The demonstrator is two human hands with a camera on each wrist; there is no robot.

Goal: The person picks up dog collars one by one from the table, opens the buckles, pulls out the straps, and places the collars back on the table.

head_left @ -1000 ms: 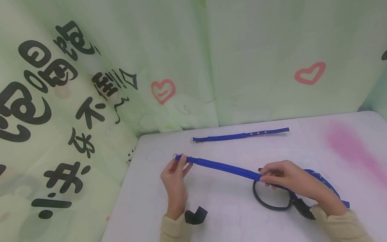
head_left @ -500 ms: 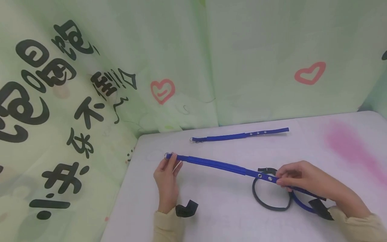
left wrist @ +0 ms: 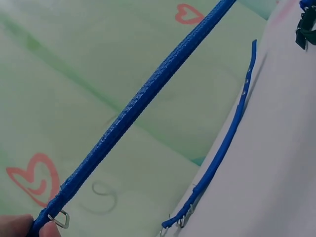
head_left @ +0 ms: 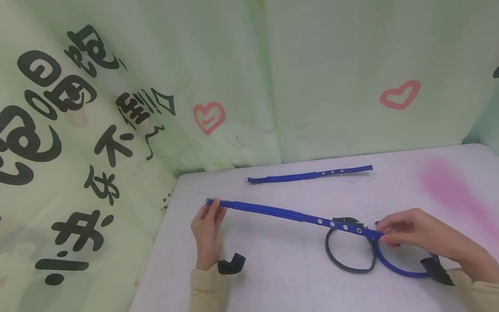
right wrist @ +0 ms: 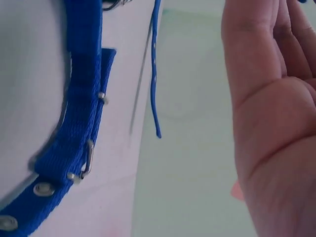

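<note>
A blue collar [head_left: 269,211] with metal eyelets is stretched nearly straight between both hands, above the table. At its ringed end, the left hand [head_left: 208,236] pinches it between thumb and fingers; a metal loop shows by the fingertips [left wrist: 49,229] in the left wrist view. The right hand [head_left: 425,236] pinches the other end, just past the eyelets. Beneath that end lie a buckled black collar [head_left: 351,270] and a looped blue collar [head_left: 405,274], side by side. The looped one fills the left of the right wrist view, its buckle [right wrist: 89,157] fastened.
Another blue collar [head_left: 292,177] lies flat along the back of the white table [head_left: 273,268], ring end to the left. A green curtain [head_left: 331,65] with red hearts and black lettering hangs behind and to the left. Dark bands [head_left: 231,264] sit at the wrists.
The right hand has slid rightward along the collar to its eyelet end, uncovering several eyelets. The left hand has shifted left with its end. The collars on the table have stayed put.
</note>
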